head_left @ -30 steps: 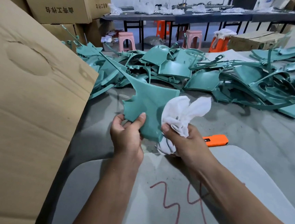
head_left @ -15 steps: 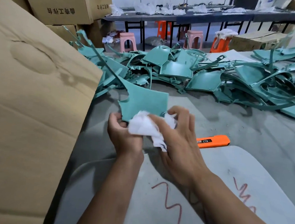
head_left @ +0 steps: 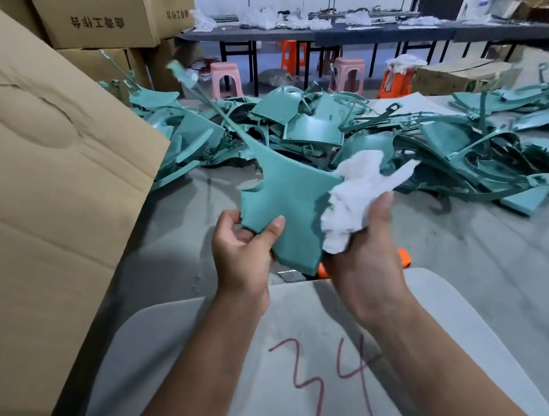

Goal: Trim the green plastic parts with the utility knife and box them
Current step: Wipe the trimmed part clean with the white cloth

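Observation:
My left hand (head_left: 246, 251) grips the lower left corner of a flat green plastic part (head_left: 292, 202), thumb on its face. A long thin stem of the part runs up to the left. My right hand (head_left: 366, 265) holds a crumpled white cloth (head_left: 357, 195) against the part's right edge. The orange utility knife (head_left: 404, 257) lies on the table behind my right hand, mostly hidden. A large heap of green plastic parts (head_left: 388, 144) covers the table beyond.
A big cardboard box (head_left: 43, 220) stands at my left, its flap leaning toward the table. A grey board marked 34 (head_left: 318, 371) lies under my forearms. Stacked cartons (head_left: 95, 6), stools and long tables fill the background.
My right hand has swept the cloth from the part's lower middle out to its right edge. The part has been lifted and tilted, showing more of its face.

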Motion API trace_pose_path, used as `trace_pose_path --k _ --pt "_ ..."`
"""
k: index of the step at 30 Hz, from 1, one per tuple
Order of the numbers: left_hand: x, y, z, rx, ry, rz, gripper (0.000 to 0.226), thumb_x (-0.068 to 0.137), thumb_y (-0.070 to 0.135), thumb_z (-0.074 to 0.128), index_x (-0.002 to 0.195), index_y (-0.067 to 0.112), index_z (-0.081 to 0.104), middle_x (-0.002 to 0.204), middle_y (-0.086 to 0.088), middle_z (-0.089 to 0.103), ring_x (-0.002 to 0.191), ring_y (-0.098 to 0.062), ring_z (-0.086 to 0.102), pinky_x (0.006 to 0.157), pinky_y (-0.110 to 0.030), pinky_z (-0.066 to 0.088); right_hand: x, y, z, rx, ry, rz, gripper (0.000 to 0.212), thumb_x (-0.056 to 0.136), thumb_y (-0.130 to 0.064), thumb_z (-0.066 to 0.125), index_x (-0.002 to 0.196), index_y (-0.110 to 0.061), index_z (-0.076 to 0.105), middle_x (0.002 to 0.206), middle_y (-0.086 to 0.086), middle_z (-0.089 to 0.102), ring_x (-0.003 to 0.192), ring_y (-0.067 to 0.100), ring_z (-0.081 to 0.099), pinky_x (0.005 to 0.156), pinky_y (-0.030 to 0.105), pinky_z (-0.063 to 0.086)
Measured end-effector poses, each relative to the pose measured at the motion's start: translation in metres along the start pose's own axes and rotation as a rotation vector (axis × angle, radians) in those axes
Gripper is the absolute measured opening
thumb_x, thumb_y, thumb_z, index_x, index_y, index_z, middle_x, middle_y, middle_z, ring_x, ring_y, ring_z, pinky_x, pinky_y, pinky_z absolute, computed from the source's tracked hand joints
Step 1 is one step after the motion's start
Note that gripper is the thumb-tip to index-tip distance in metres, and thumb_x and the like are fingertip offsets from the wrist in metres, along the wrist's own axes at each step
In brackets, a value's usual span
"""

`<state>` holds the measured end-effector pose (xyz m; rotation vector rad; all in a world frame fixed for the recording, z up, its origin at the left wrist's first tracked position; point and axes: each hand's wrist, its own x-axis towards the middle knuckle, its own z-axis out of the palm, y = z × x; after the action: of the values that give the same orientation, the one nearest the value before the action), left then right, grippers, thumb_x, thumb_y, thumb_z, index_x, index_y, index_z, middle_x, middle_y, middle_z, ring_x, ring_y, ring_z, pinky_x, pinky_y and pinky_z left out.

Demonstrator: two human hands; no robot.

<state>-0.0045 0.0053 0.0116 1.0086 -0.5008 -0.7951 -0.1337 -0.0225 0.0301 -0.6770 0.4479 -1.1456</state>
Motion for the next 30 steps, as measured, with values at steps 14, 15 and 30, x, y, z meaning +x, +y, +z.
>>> trace_pose_path --k 14,15,30 --pt "0.007 0.014 -0.009 0.205 -0.161 0.031 0.034 0.084 -0.008 0.075 0.106 0.012 0.059 0.095 -0.009 0.078 0.086 -0.029 0.075 0.066 -0.047 0.063 0.002 0.001 -0.010 -0.322 0.165 -0.078 0.018 0.093 -0.003 0.071 0.109 0.006 0.071 0.098 0.018 0.078 0.079 0.027 0.075 0.066 0.038 0.063" --pt "0.007 0.016 -0.010 0.223 -0.204 0.013 0.035 0.084 -0.009 0.074 0.108 0.012 0.059 0.097 -0.009 0.078 0.088 -0.030 0.075 0.065 -0.047 0.063 0.006 -0.003 -0.012 -0.299 0.202 -0.083 0.019 0.092 -0.003 0.071 0.109 0.006 0.071 0.098 0.018 0.078 0.081 0.028 0.074 0.073 0.041 0.064" --pt "0.024 0.039 -0.053 0.253 -0.617 -0.168 0.039 0.077 -0.001 0.074 0.110 0.019 0.075 0.113 -0.022 0.074 0.102 -0.037 0.073 0.080 -0.038 0.061 0.010 -0.014 -0.025 -0.359 -0.042 -0.056 0.018 0.096 -0.020 0.067 0.106 -0.004 0.069 0.089 0.007 0.079 0.072 0.016 0.075 0.061 0.027 0.058"
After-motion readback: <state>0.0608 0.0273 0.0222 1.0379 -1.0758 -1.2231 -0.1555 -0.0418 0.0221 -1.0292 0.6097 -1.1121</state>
